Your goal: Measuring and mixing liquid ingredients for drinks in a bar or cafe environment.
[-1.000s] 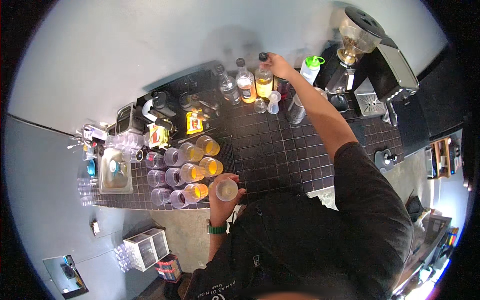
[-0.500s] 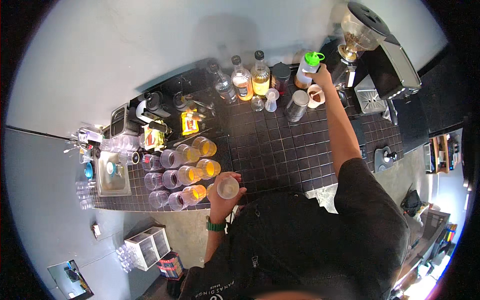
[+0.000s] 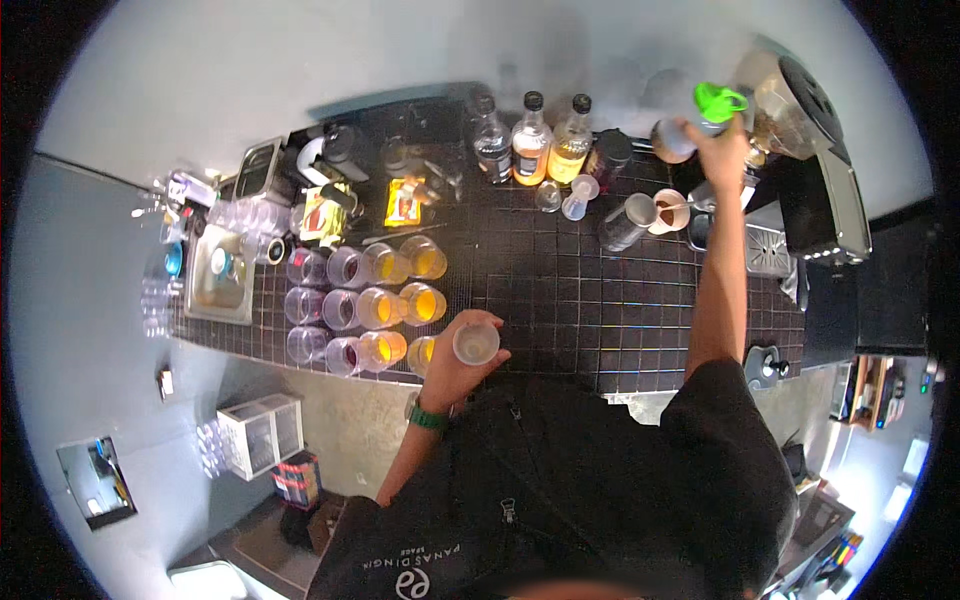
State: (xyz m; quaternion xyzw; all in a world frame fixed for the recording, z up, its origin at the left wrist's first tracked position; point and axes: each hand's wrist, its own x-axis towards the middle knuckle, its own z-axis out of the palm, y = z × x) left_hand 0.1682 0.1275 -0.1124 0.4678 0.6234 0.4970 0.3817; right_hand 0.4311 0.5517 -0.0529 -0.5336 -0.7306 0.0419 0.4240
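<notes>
My left hand (image 3: 462, 365) is closed around a clear plastic cup (image 3: 476, 343) at the counter's near edge, with its open top facing up. Far to the right, my right arm reaches across the counter. My right hand (image 3: 722, 155) grips a squeeze bottle with a bright green lid (image 3: 719, 102), blurred by motion. Brown contents (image 3: 672, 141) show left of the hand; whether they belong to that bottle I cannot tell. Close by stand a white cup with brown powder (image 3: 669, 211) and a clear tumbler (image 3: 630, 222). Left of my left hand, rows of clear cups (image 3: 382, 307) hold orange and dark contents.
Three black-capped bottles (image 3: 531, 142) and a dark-lidded jar (image 3: 610, 155) line the wall. Hourglass-shaped measuring cups (image 3: 579, 197) stand before them. At right are a grinder (image 3: 790, 110) and coffee machine (image 3: 825, 205). A yellow packet (image 3: 404, 202) and metal sink (image 3: 219, 290) lie left.
My right hand has moved right and away with the green-lidded bottle, which was upright beside the white cup. My left hand still holds the clear cup. The whole view has shifted.
</notes>
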